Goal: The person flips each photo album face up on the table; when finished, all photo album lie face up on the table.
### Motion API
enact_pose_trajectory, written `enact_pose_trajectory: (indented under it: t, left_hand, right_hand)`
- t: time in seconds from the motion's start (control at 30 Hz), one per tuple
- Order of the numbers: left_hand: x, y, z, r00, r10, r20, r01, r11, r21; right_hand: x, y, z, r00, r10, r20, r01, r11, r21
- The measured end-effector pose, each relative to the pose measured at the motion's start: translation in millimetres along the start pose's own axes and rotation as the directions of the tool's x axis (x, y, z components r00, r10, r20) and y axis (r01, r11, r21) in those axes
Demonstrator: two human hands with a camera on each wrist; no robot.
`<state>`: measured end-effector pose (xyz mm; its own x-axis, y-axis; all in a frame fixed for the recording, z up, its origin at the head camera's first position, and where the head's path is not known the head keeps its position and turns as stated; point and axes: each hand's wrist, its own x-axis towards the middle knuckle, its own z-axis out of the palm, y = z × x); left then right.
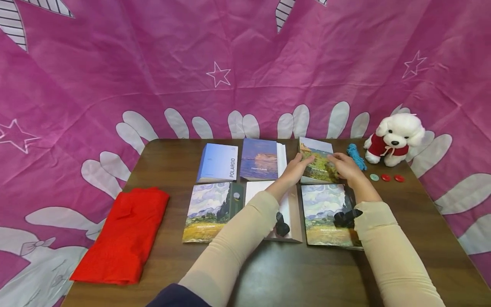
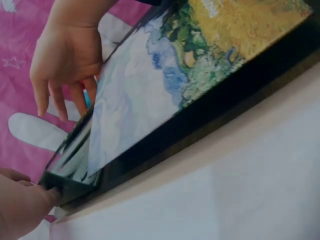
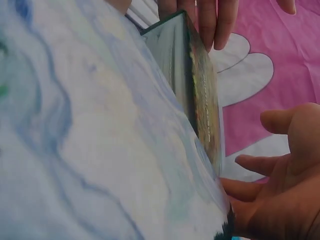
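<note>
In the head view a photo album (image 1: 317,164) with a painted landscape cover lies at the back right of two rows of albums. My left hand (image 1: 294,169) grips its left side; the left wrist view shows that thumb (image 2: 51,195) against a dark corner of the album. At its right side is my right hand (image 1: 347,169), its fingertips over the edge of the cover. The right wrist view shows the right hand (image 3: 282,187) with loosely spread fingers. Nearer the person, a wheat-field photo album (image 1: 324,213) lies below both hands.
Left of the hands are a purple seascape album (image 1: 260,160), a blue Polaroid album (image 1: 218,163), a white album (image 1: 293,217) and another wheat-field album (image 1: 207,209). Blue cord (image 1: 356,157), a plush dog (image 1: 395,140) and buttons (image 1: 385,177) stand right. Red cloth (image 1: 122,234) lies left.
</note>
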<state>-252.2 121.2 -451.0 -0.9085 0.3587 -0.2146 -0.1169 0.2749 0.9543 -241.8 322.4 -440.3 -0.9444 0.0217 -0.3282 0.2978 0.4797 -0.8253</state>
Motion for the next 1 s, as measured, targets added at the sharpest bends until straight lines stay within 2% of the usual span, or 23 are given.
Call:
enact_pose_trajectory:
  t: [0.13,0.33,0.53,0.7,0.8,0.87,0.93,1.0]
  left_hand:
    - [-0.7,1.4,-1.1,1.0,-0.007,-0.002,0.007,1.0,0.005]
    - [-4.3,2.8,-7.1,1.0,-0.017,-0.023,0.018,0.998,0.066]
    - [-12.1,-0.5,-17.0,0.998,-0.035,0.049,0.03,0.995,0.093]
    - [-25.3,-1.9,-30.3,0.996,0.01,0.092,-0.024,0.987,0.157]
    - [-34.5,-2.3,-36.9,0.994,0.048,0.1,-0.066,0.98,0.185]
    - [-41.7,-1.0,-41.6,0.992,0.076,0.096,-0.094,0.977,0.191]
    - [-49.1,0.6,-46.8,0.991,0.104,0.089,-0.119,0.976,0.182]
    - [-58.3,3.1,-52.6,0.99,0.123,0.07,-0.134,0.976,0.173]
  right_hand:
    - [-0.7,-0.3,-2.0,1.0,-0.012,0.005,0.012,0.999,-0.037]
    - [0.3,3.0,-2.8,0.999,-0.009,0.033,0.011,0.997,-0.082]
    - [-0.6,4.9,-0.6,0.999,-0.028,0.033,0.03,0.997,-0.071]
    - [-8.4,-0.3,8.7,0.997,-0.075,0.011,0.076,0.996,-0.056]
    - [-16.8,-6.7,19.3,0.993,-0.113,-0.02,0.112,0.994,-0.014]
    - [-23.7,-11.8,28.4,0.99,-0.134,-0.041,0.137,0.988,0.073]
    - [-31.4,-16.4,37.9,0.987,-0.156,-0.048,0.161,0.973,0.167]
    - [-39.4,-20.1,47.8,0.983,-0.179,-0.046,0.185,0.943,0.278]
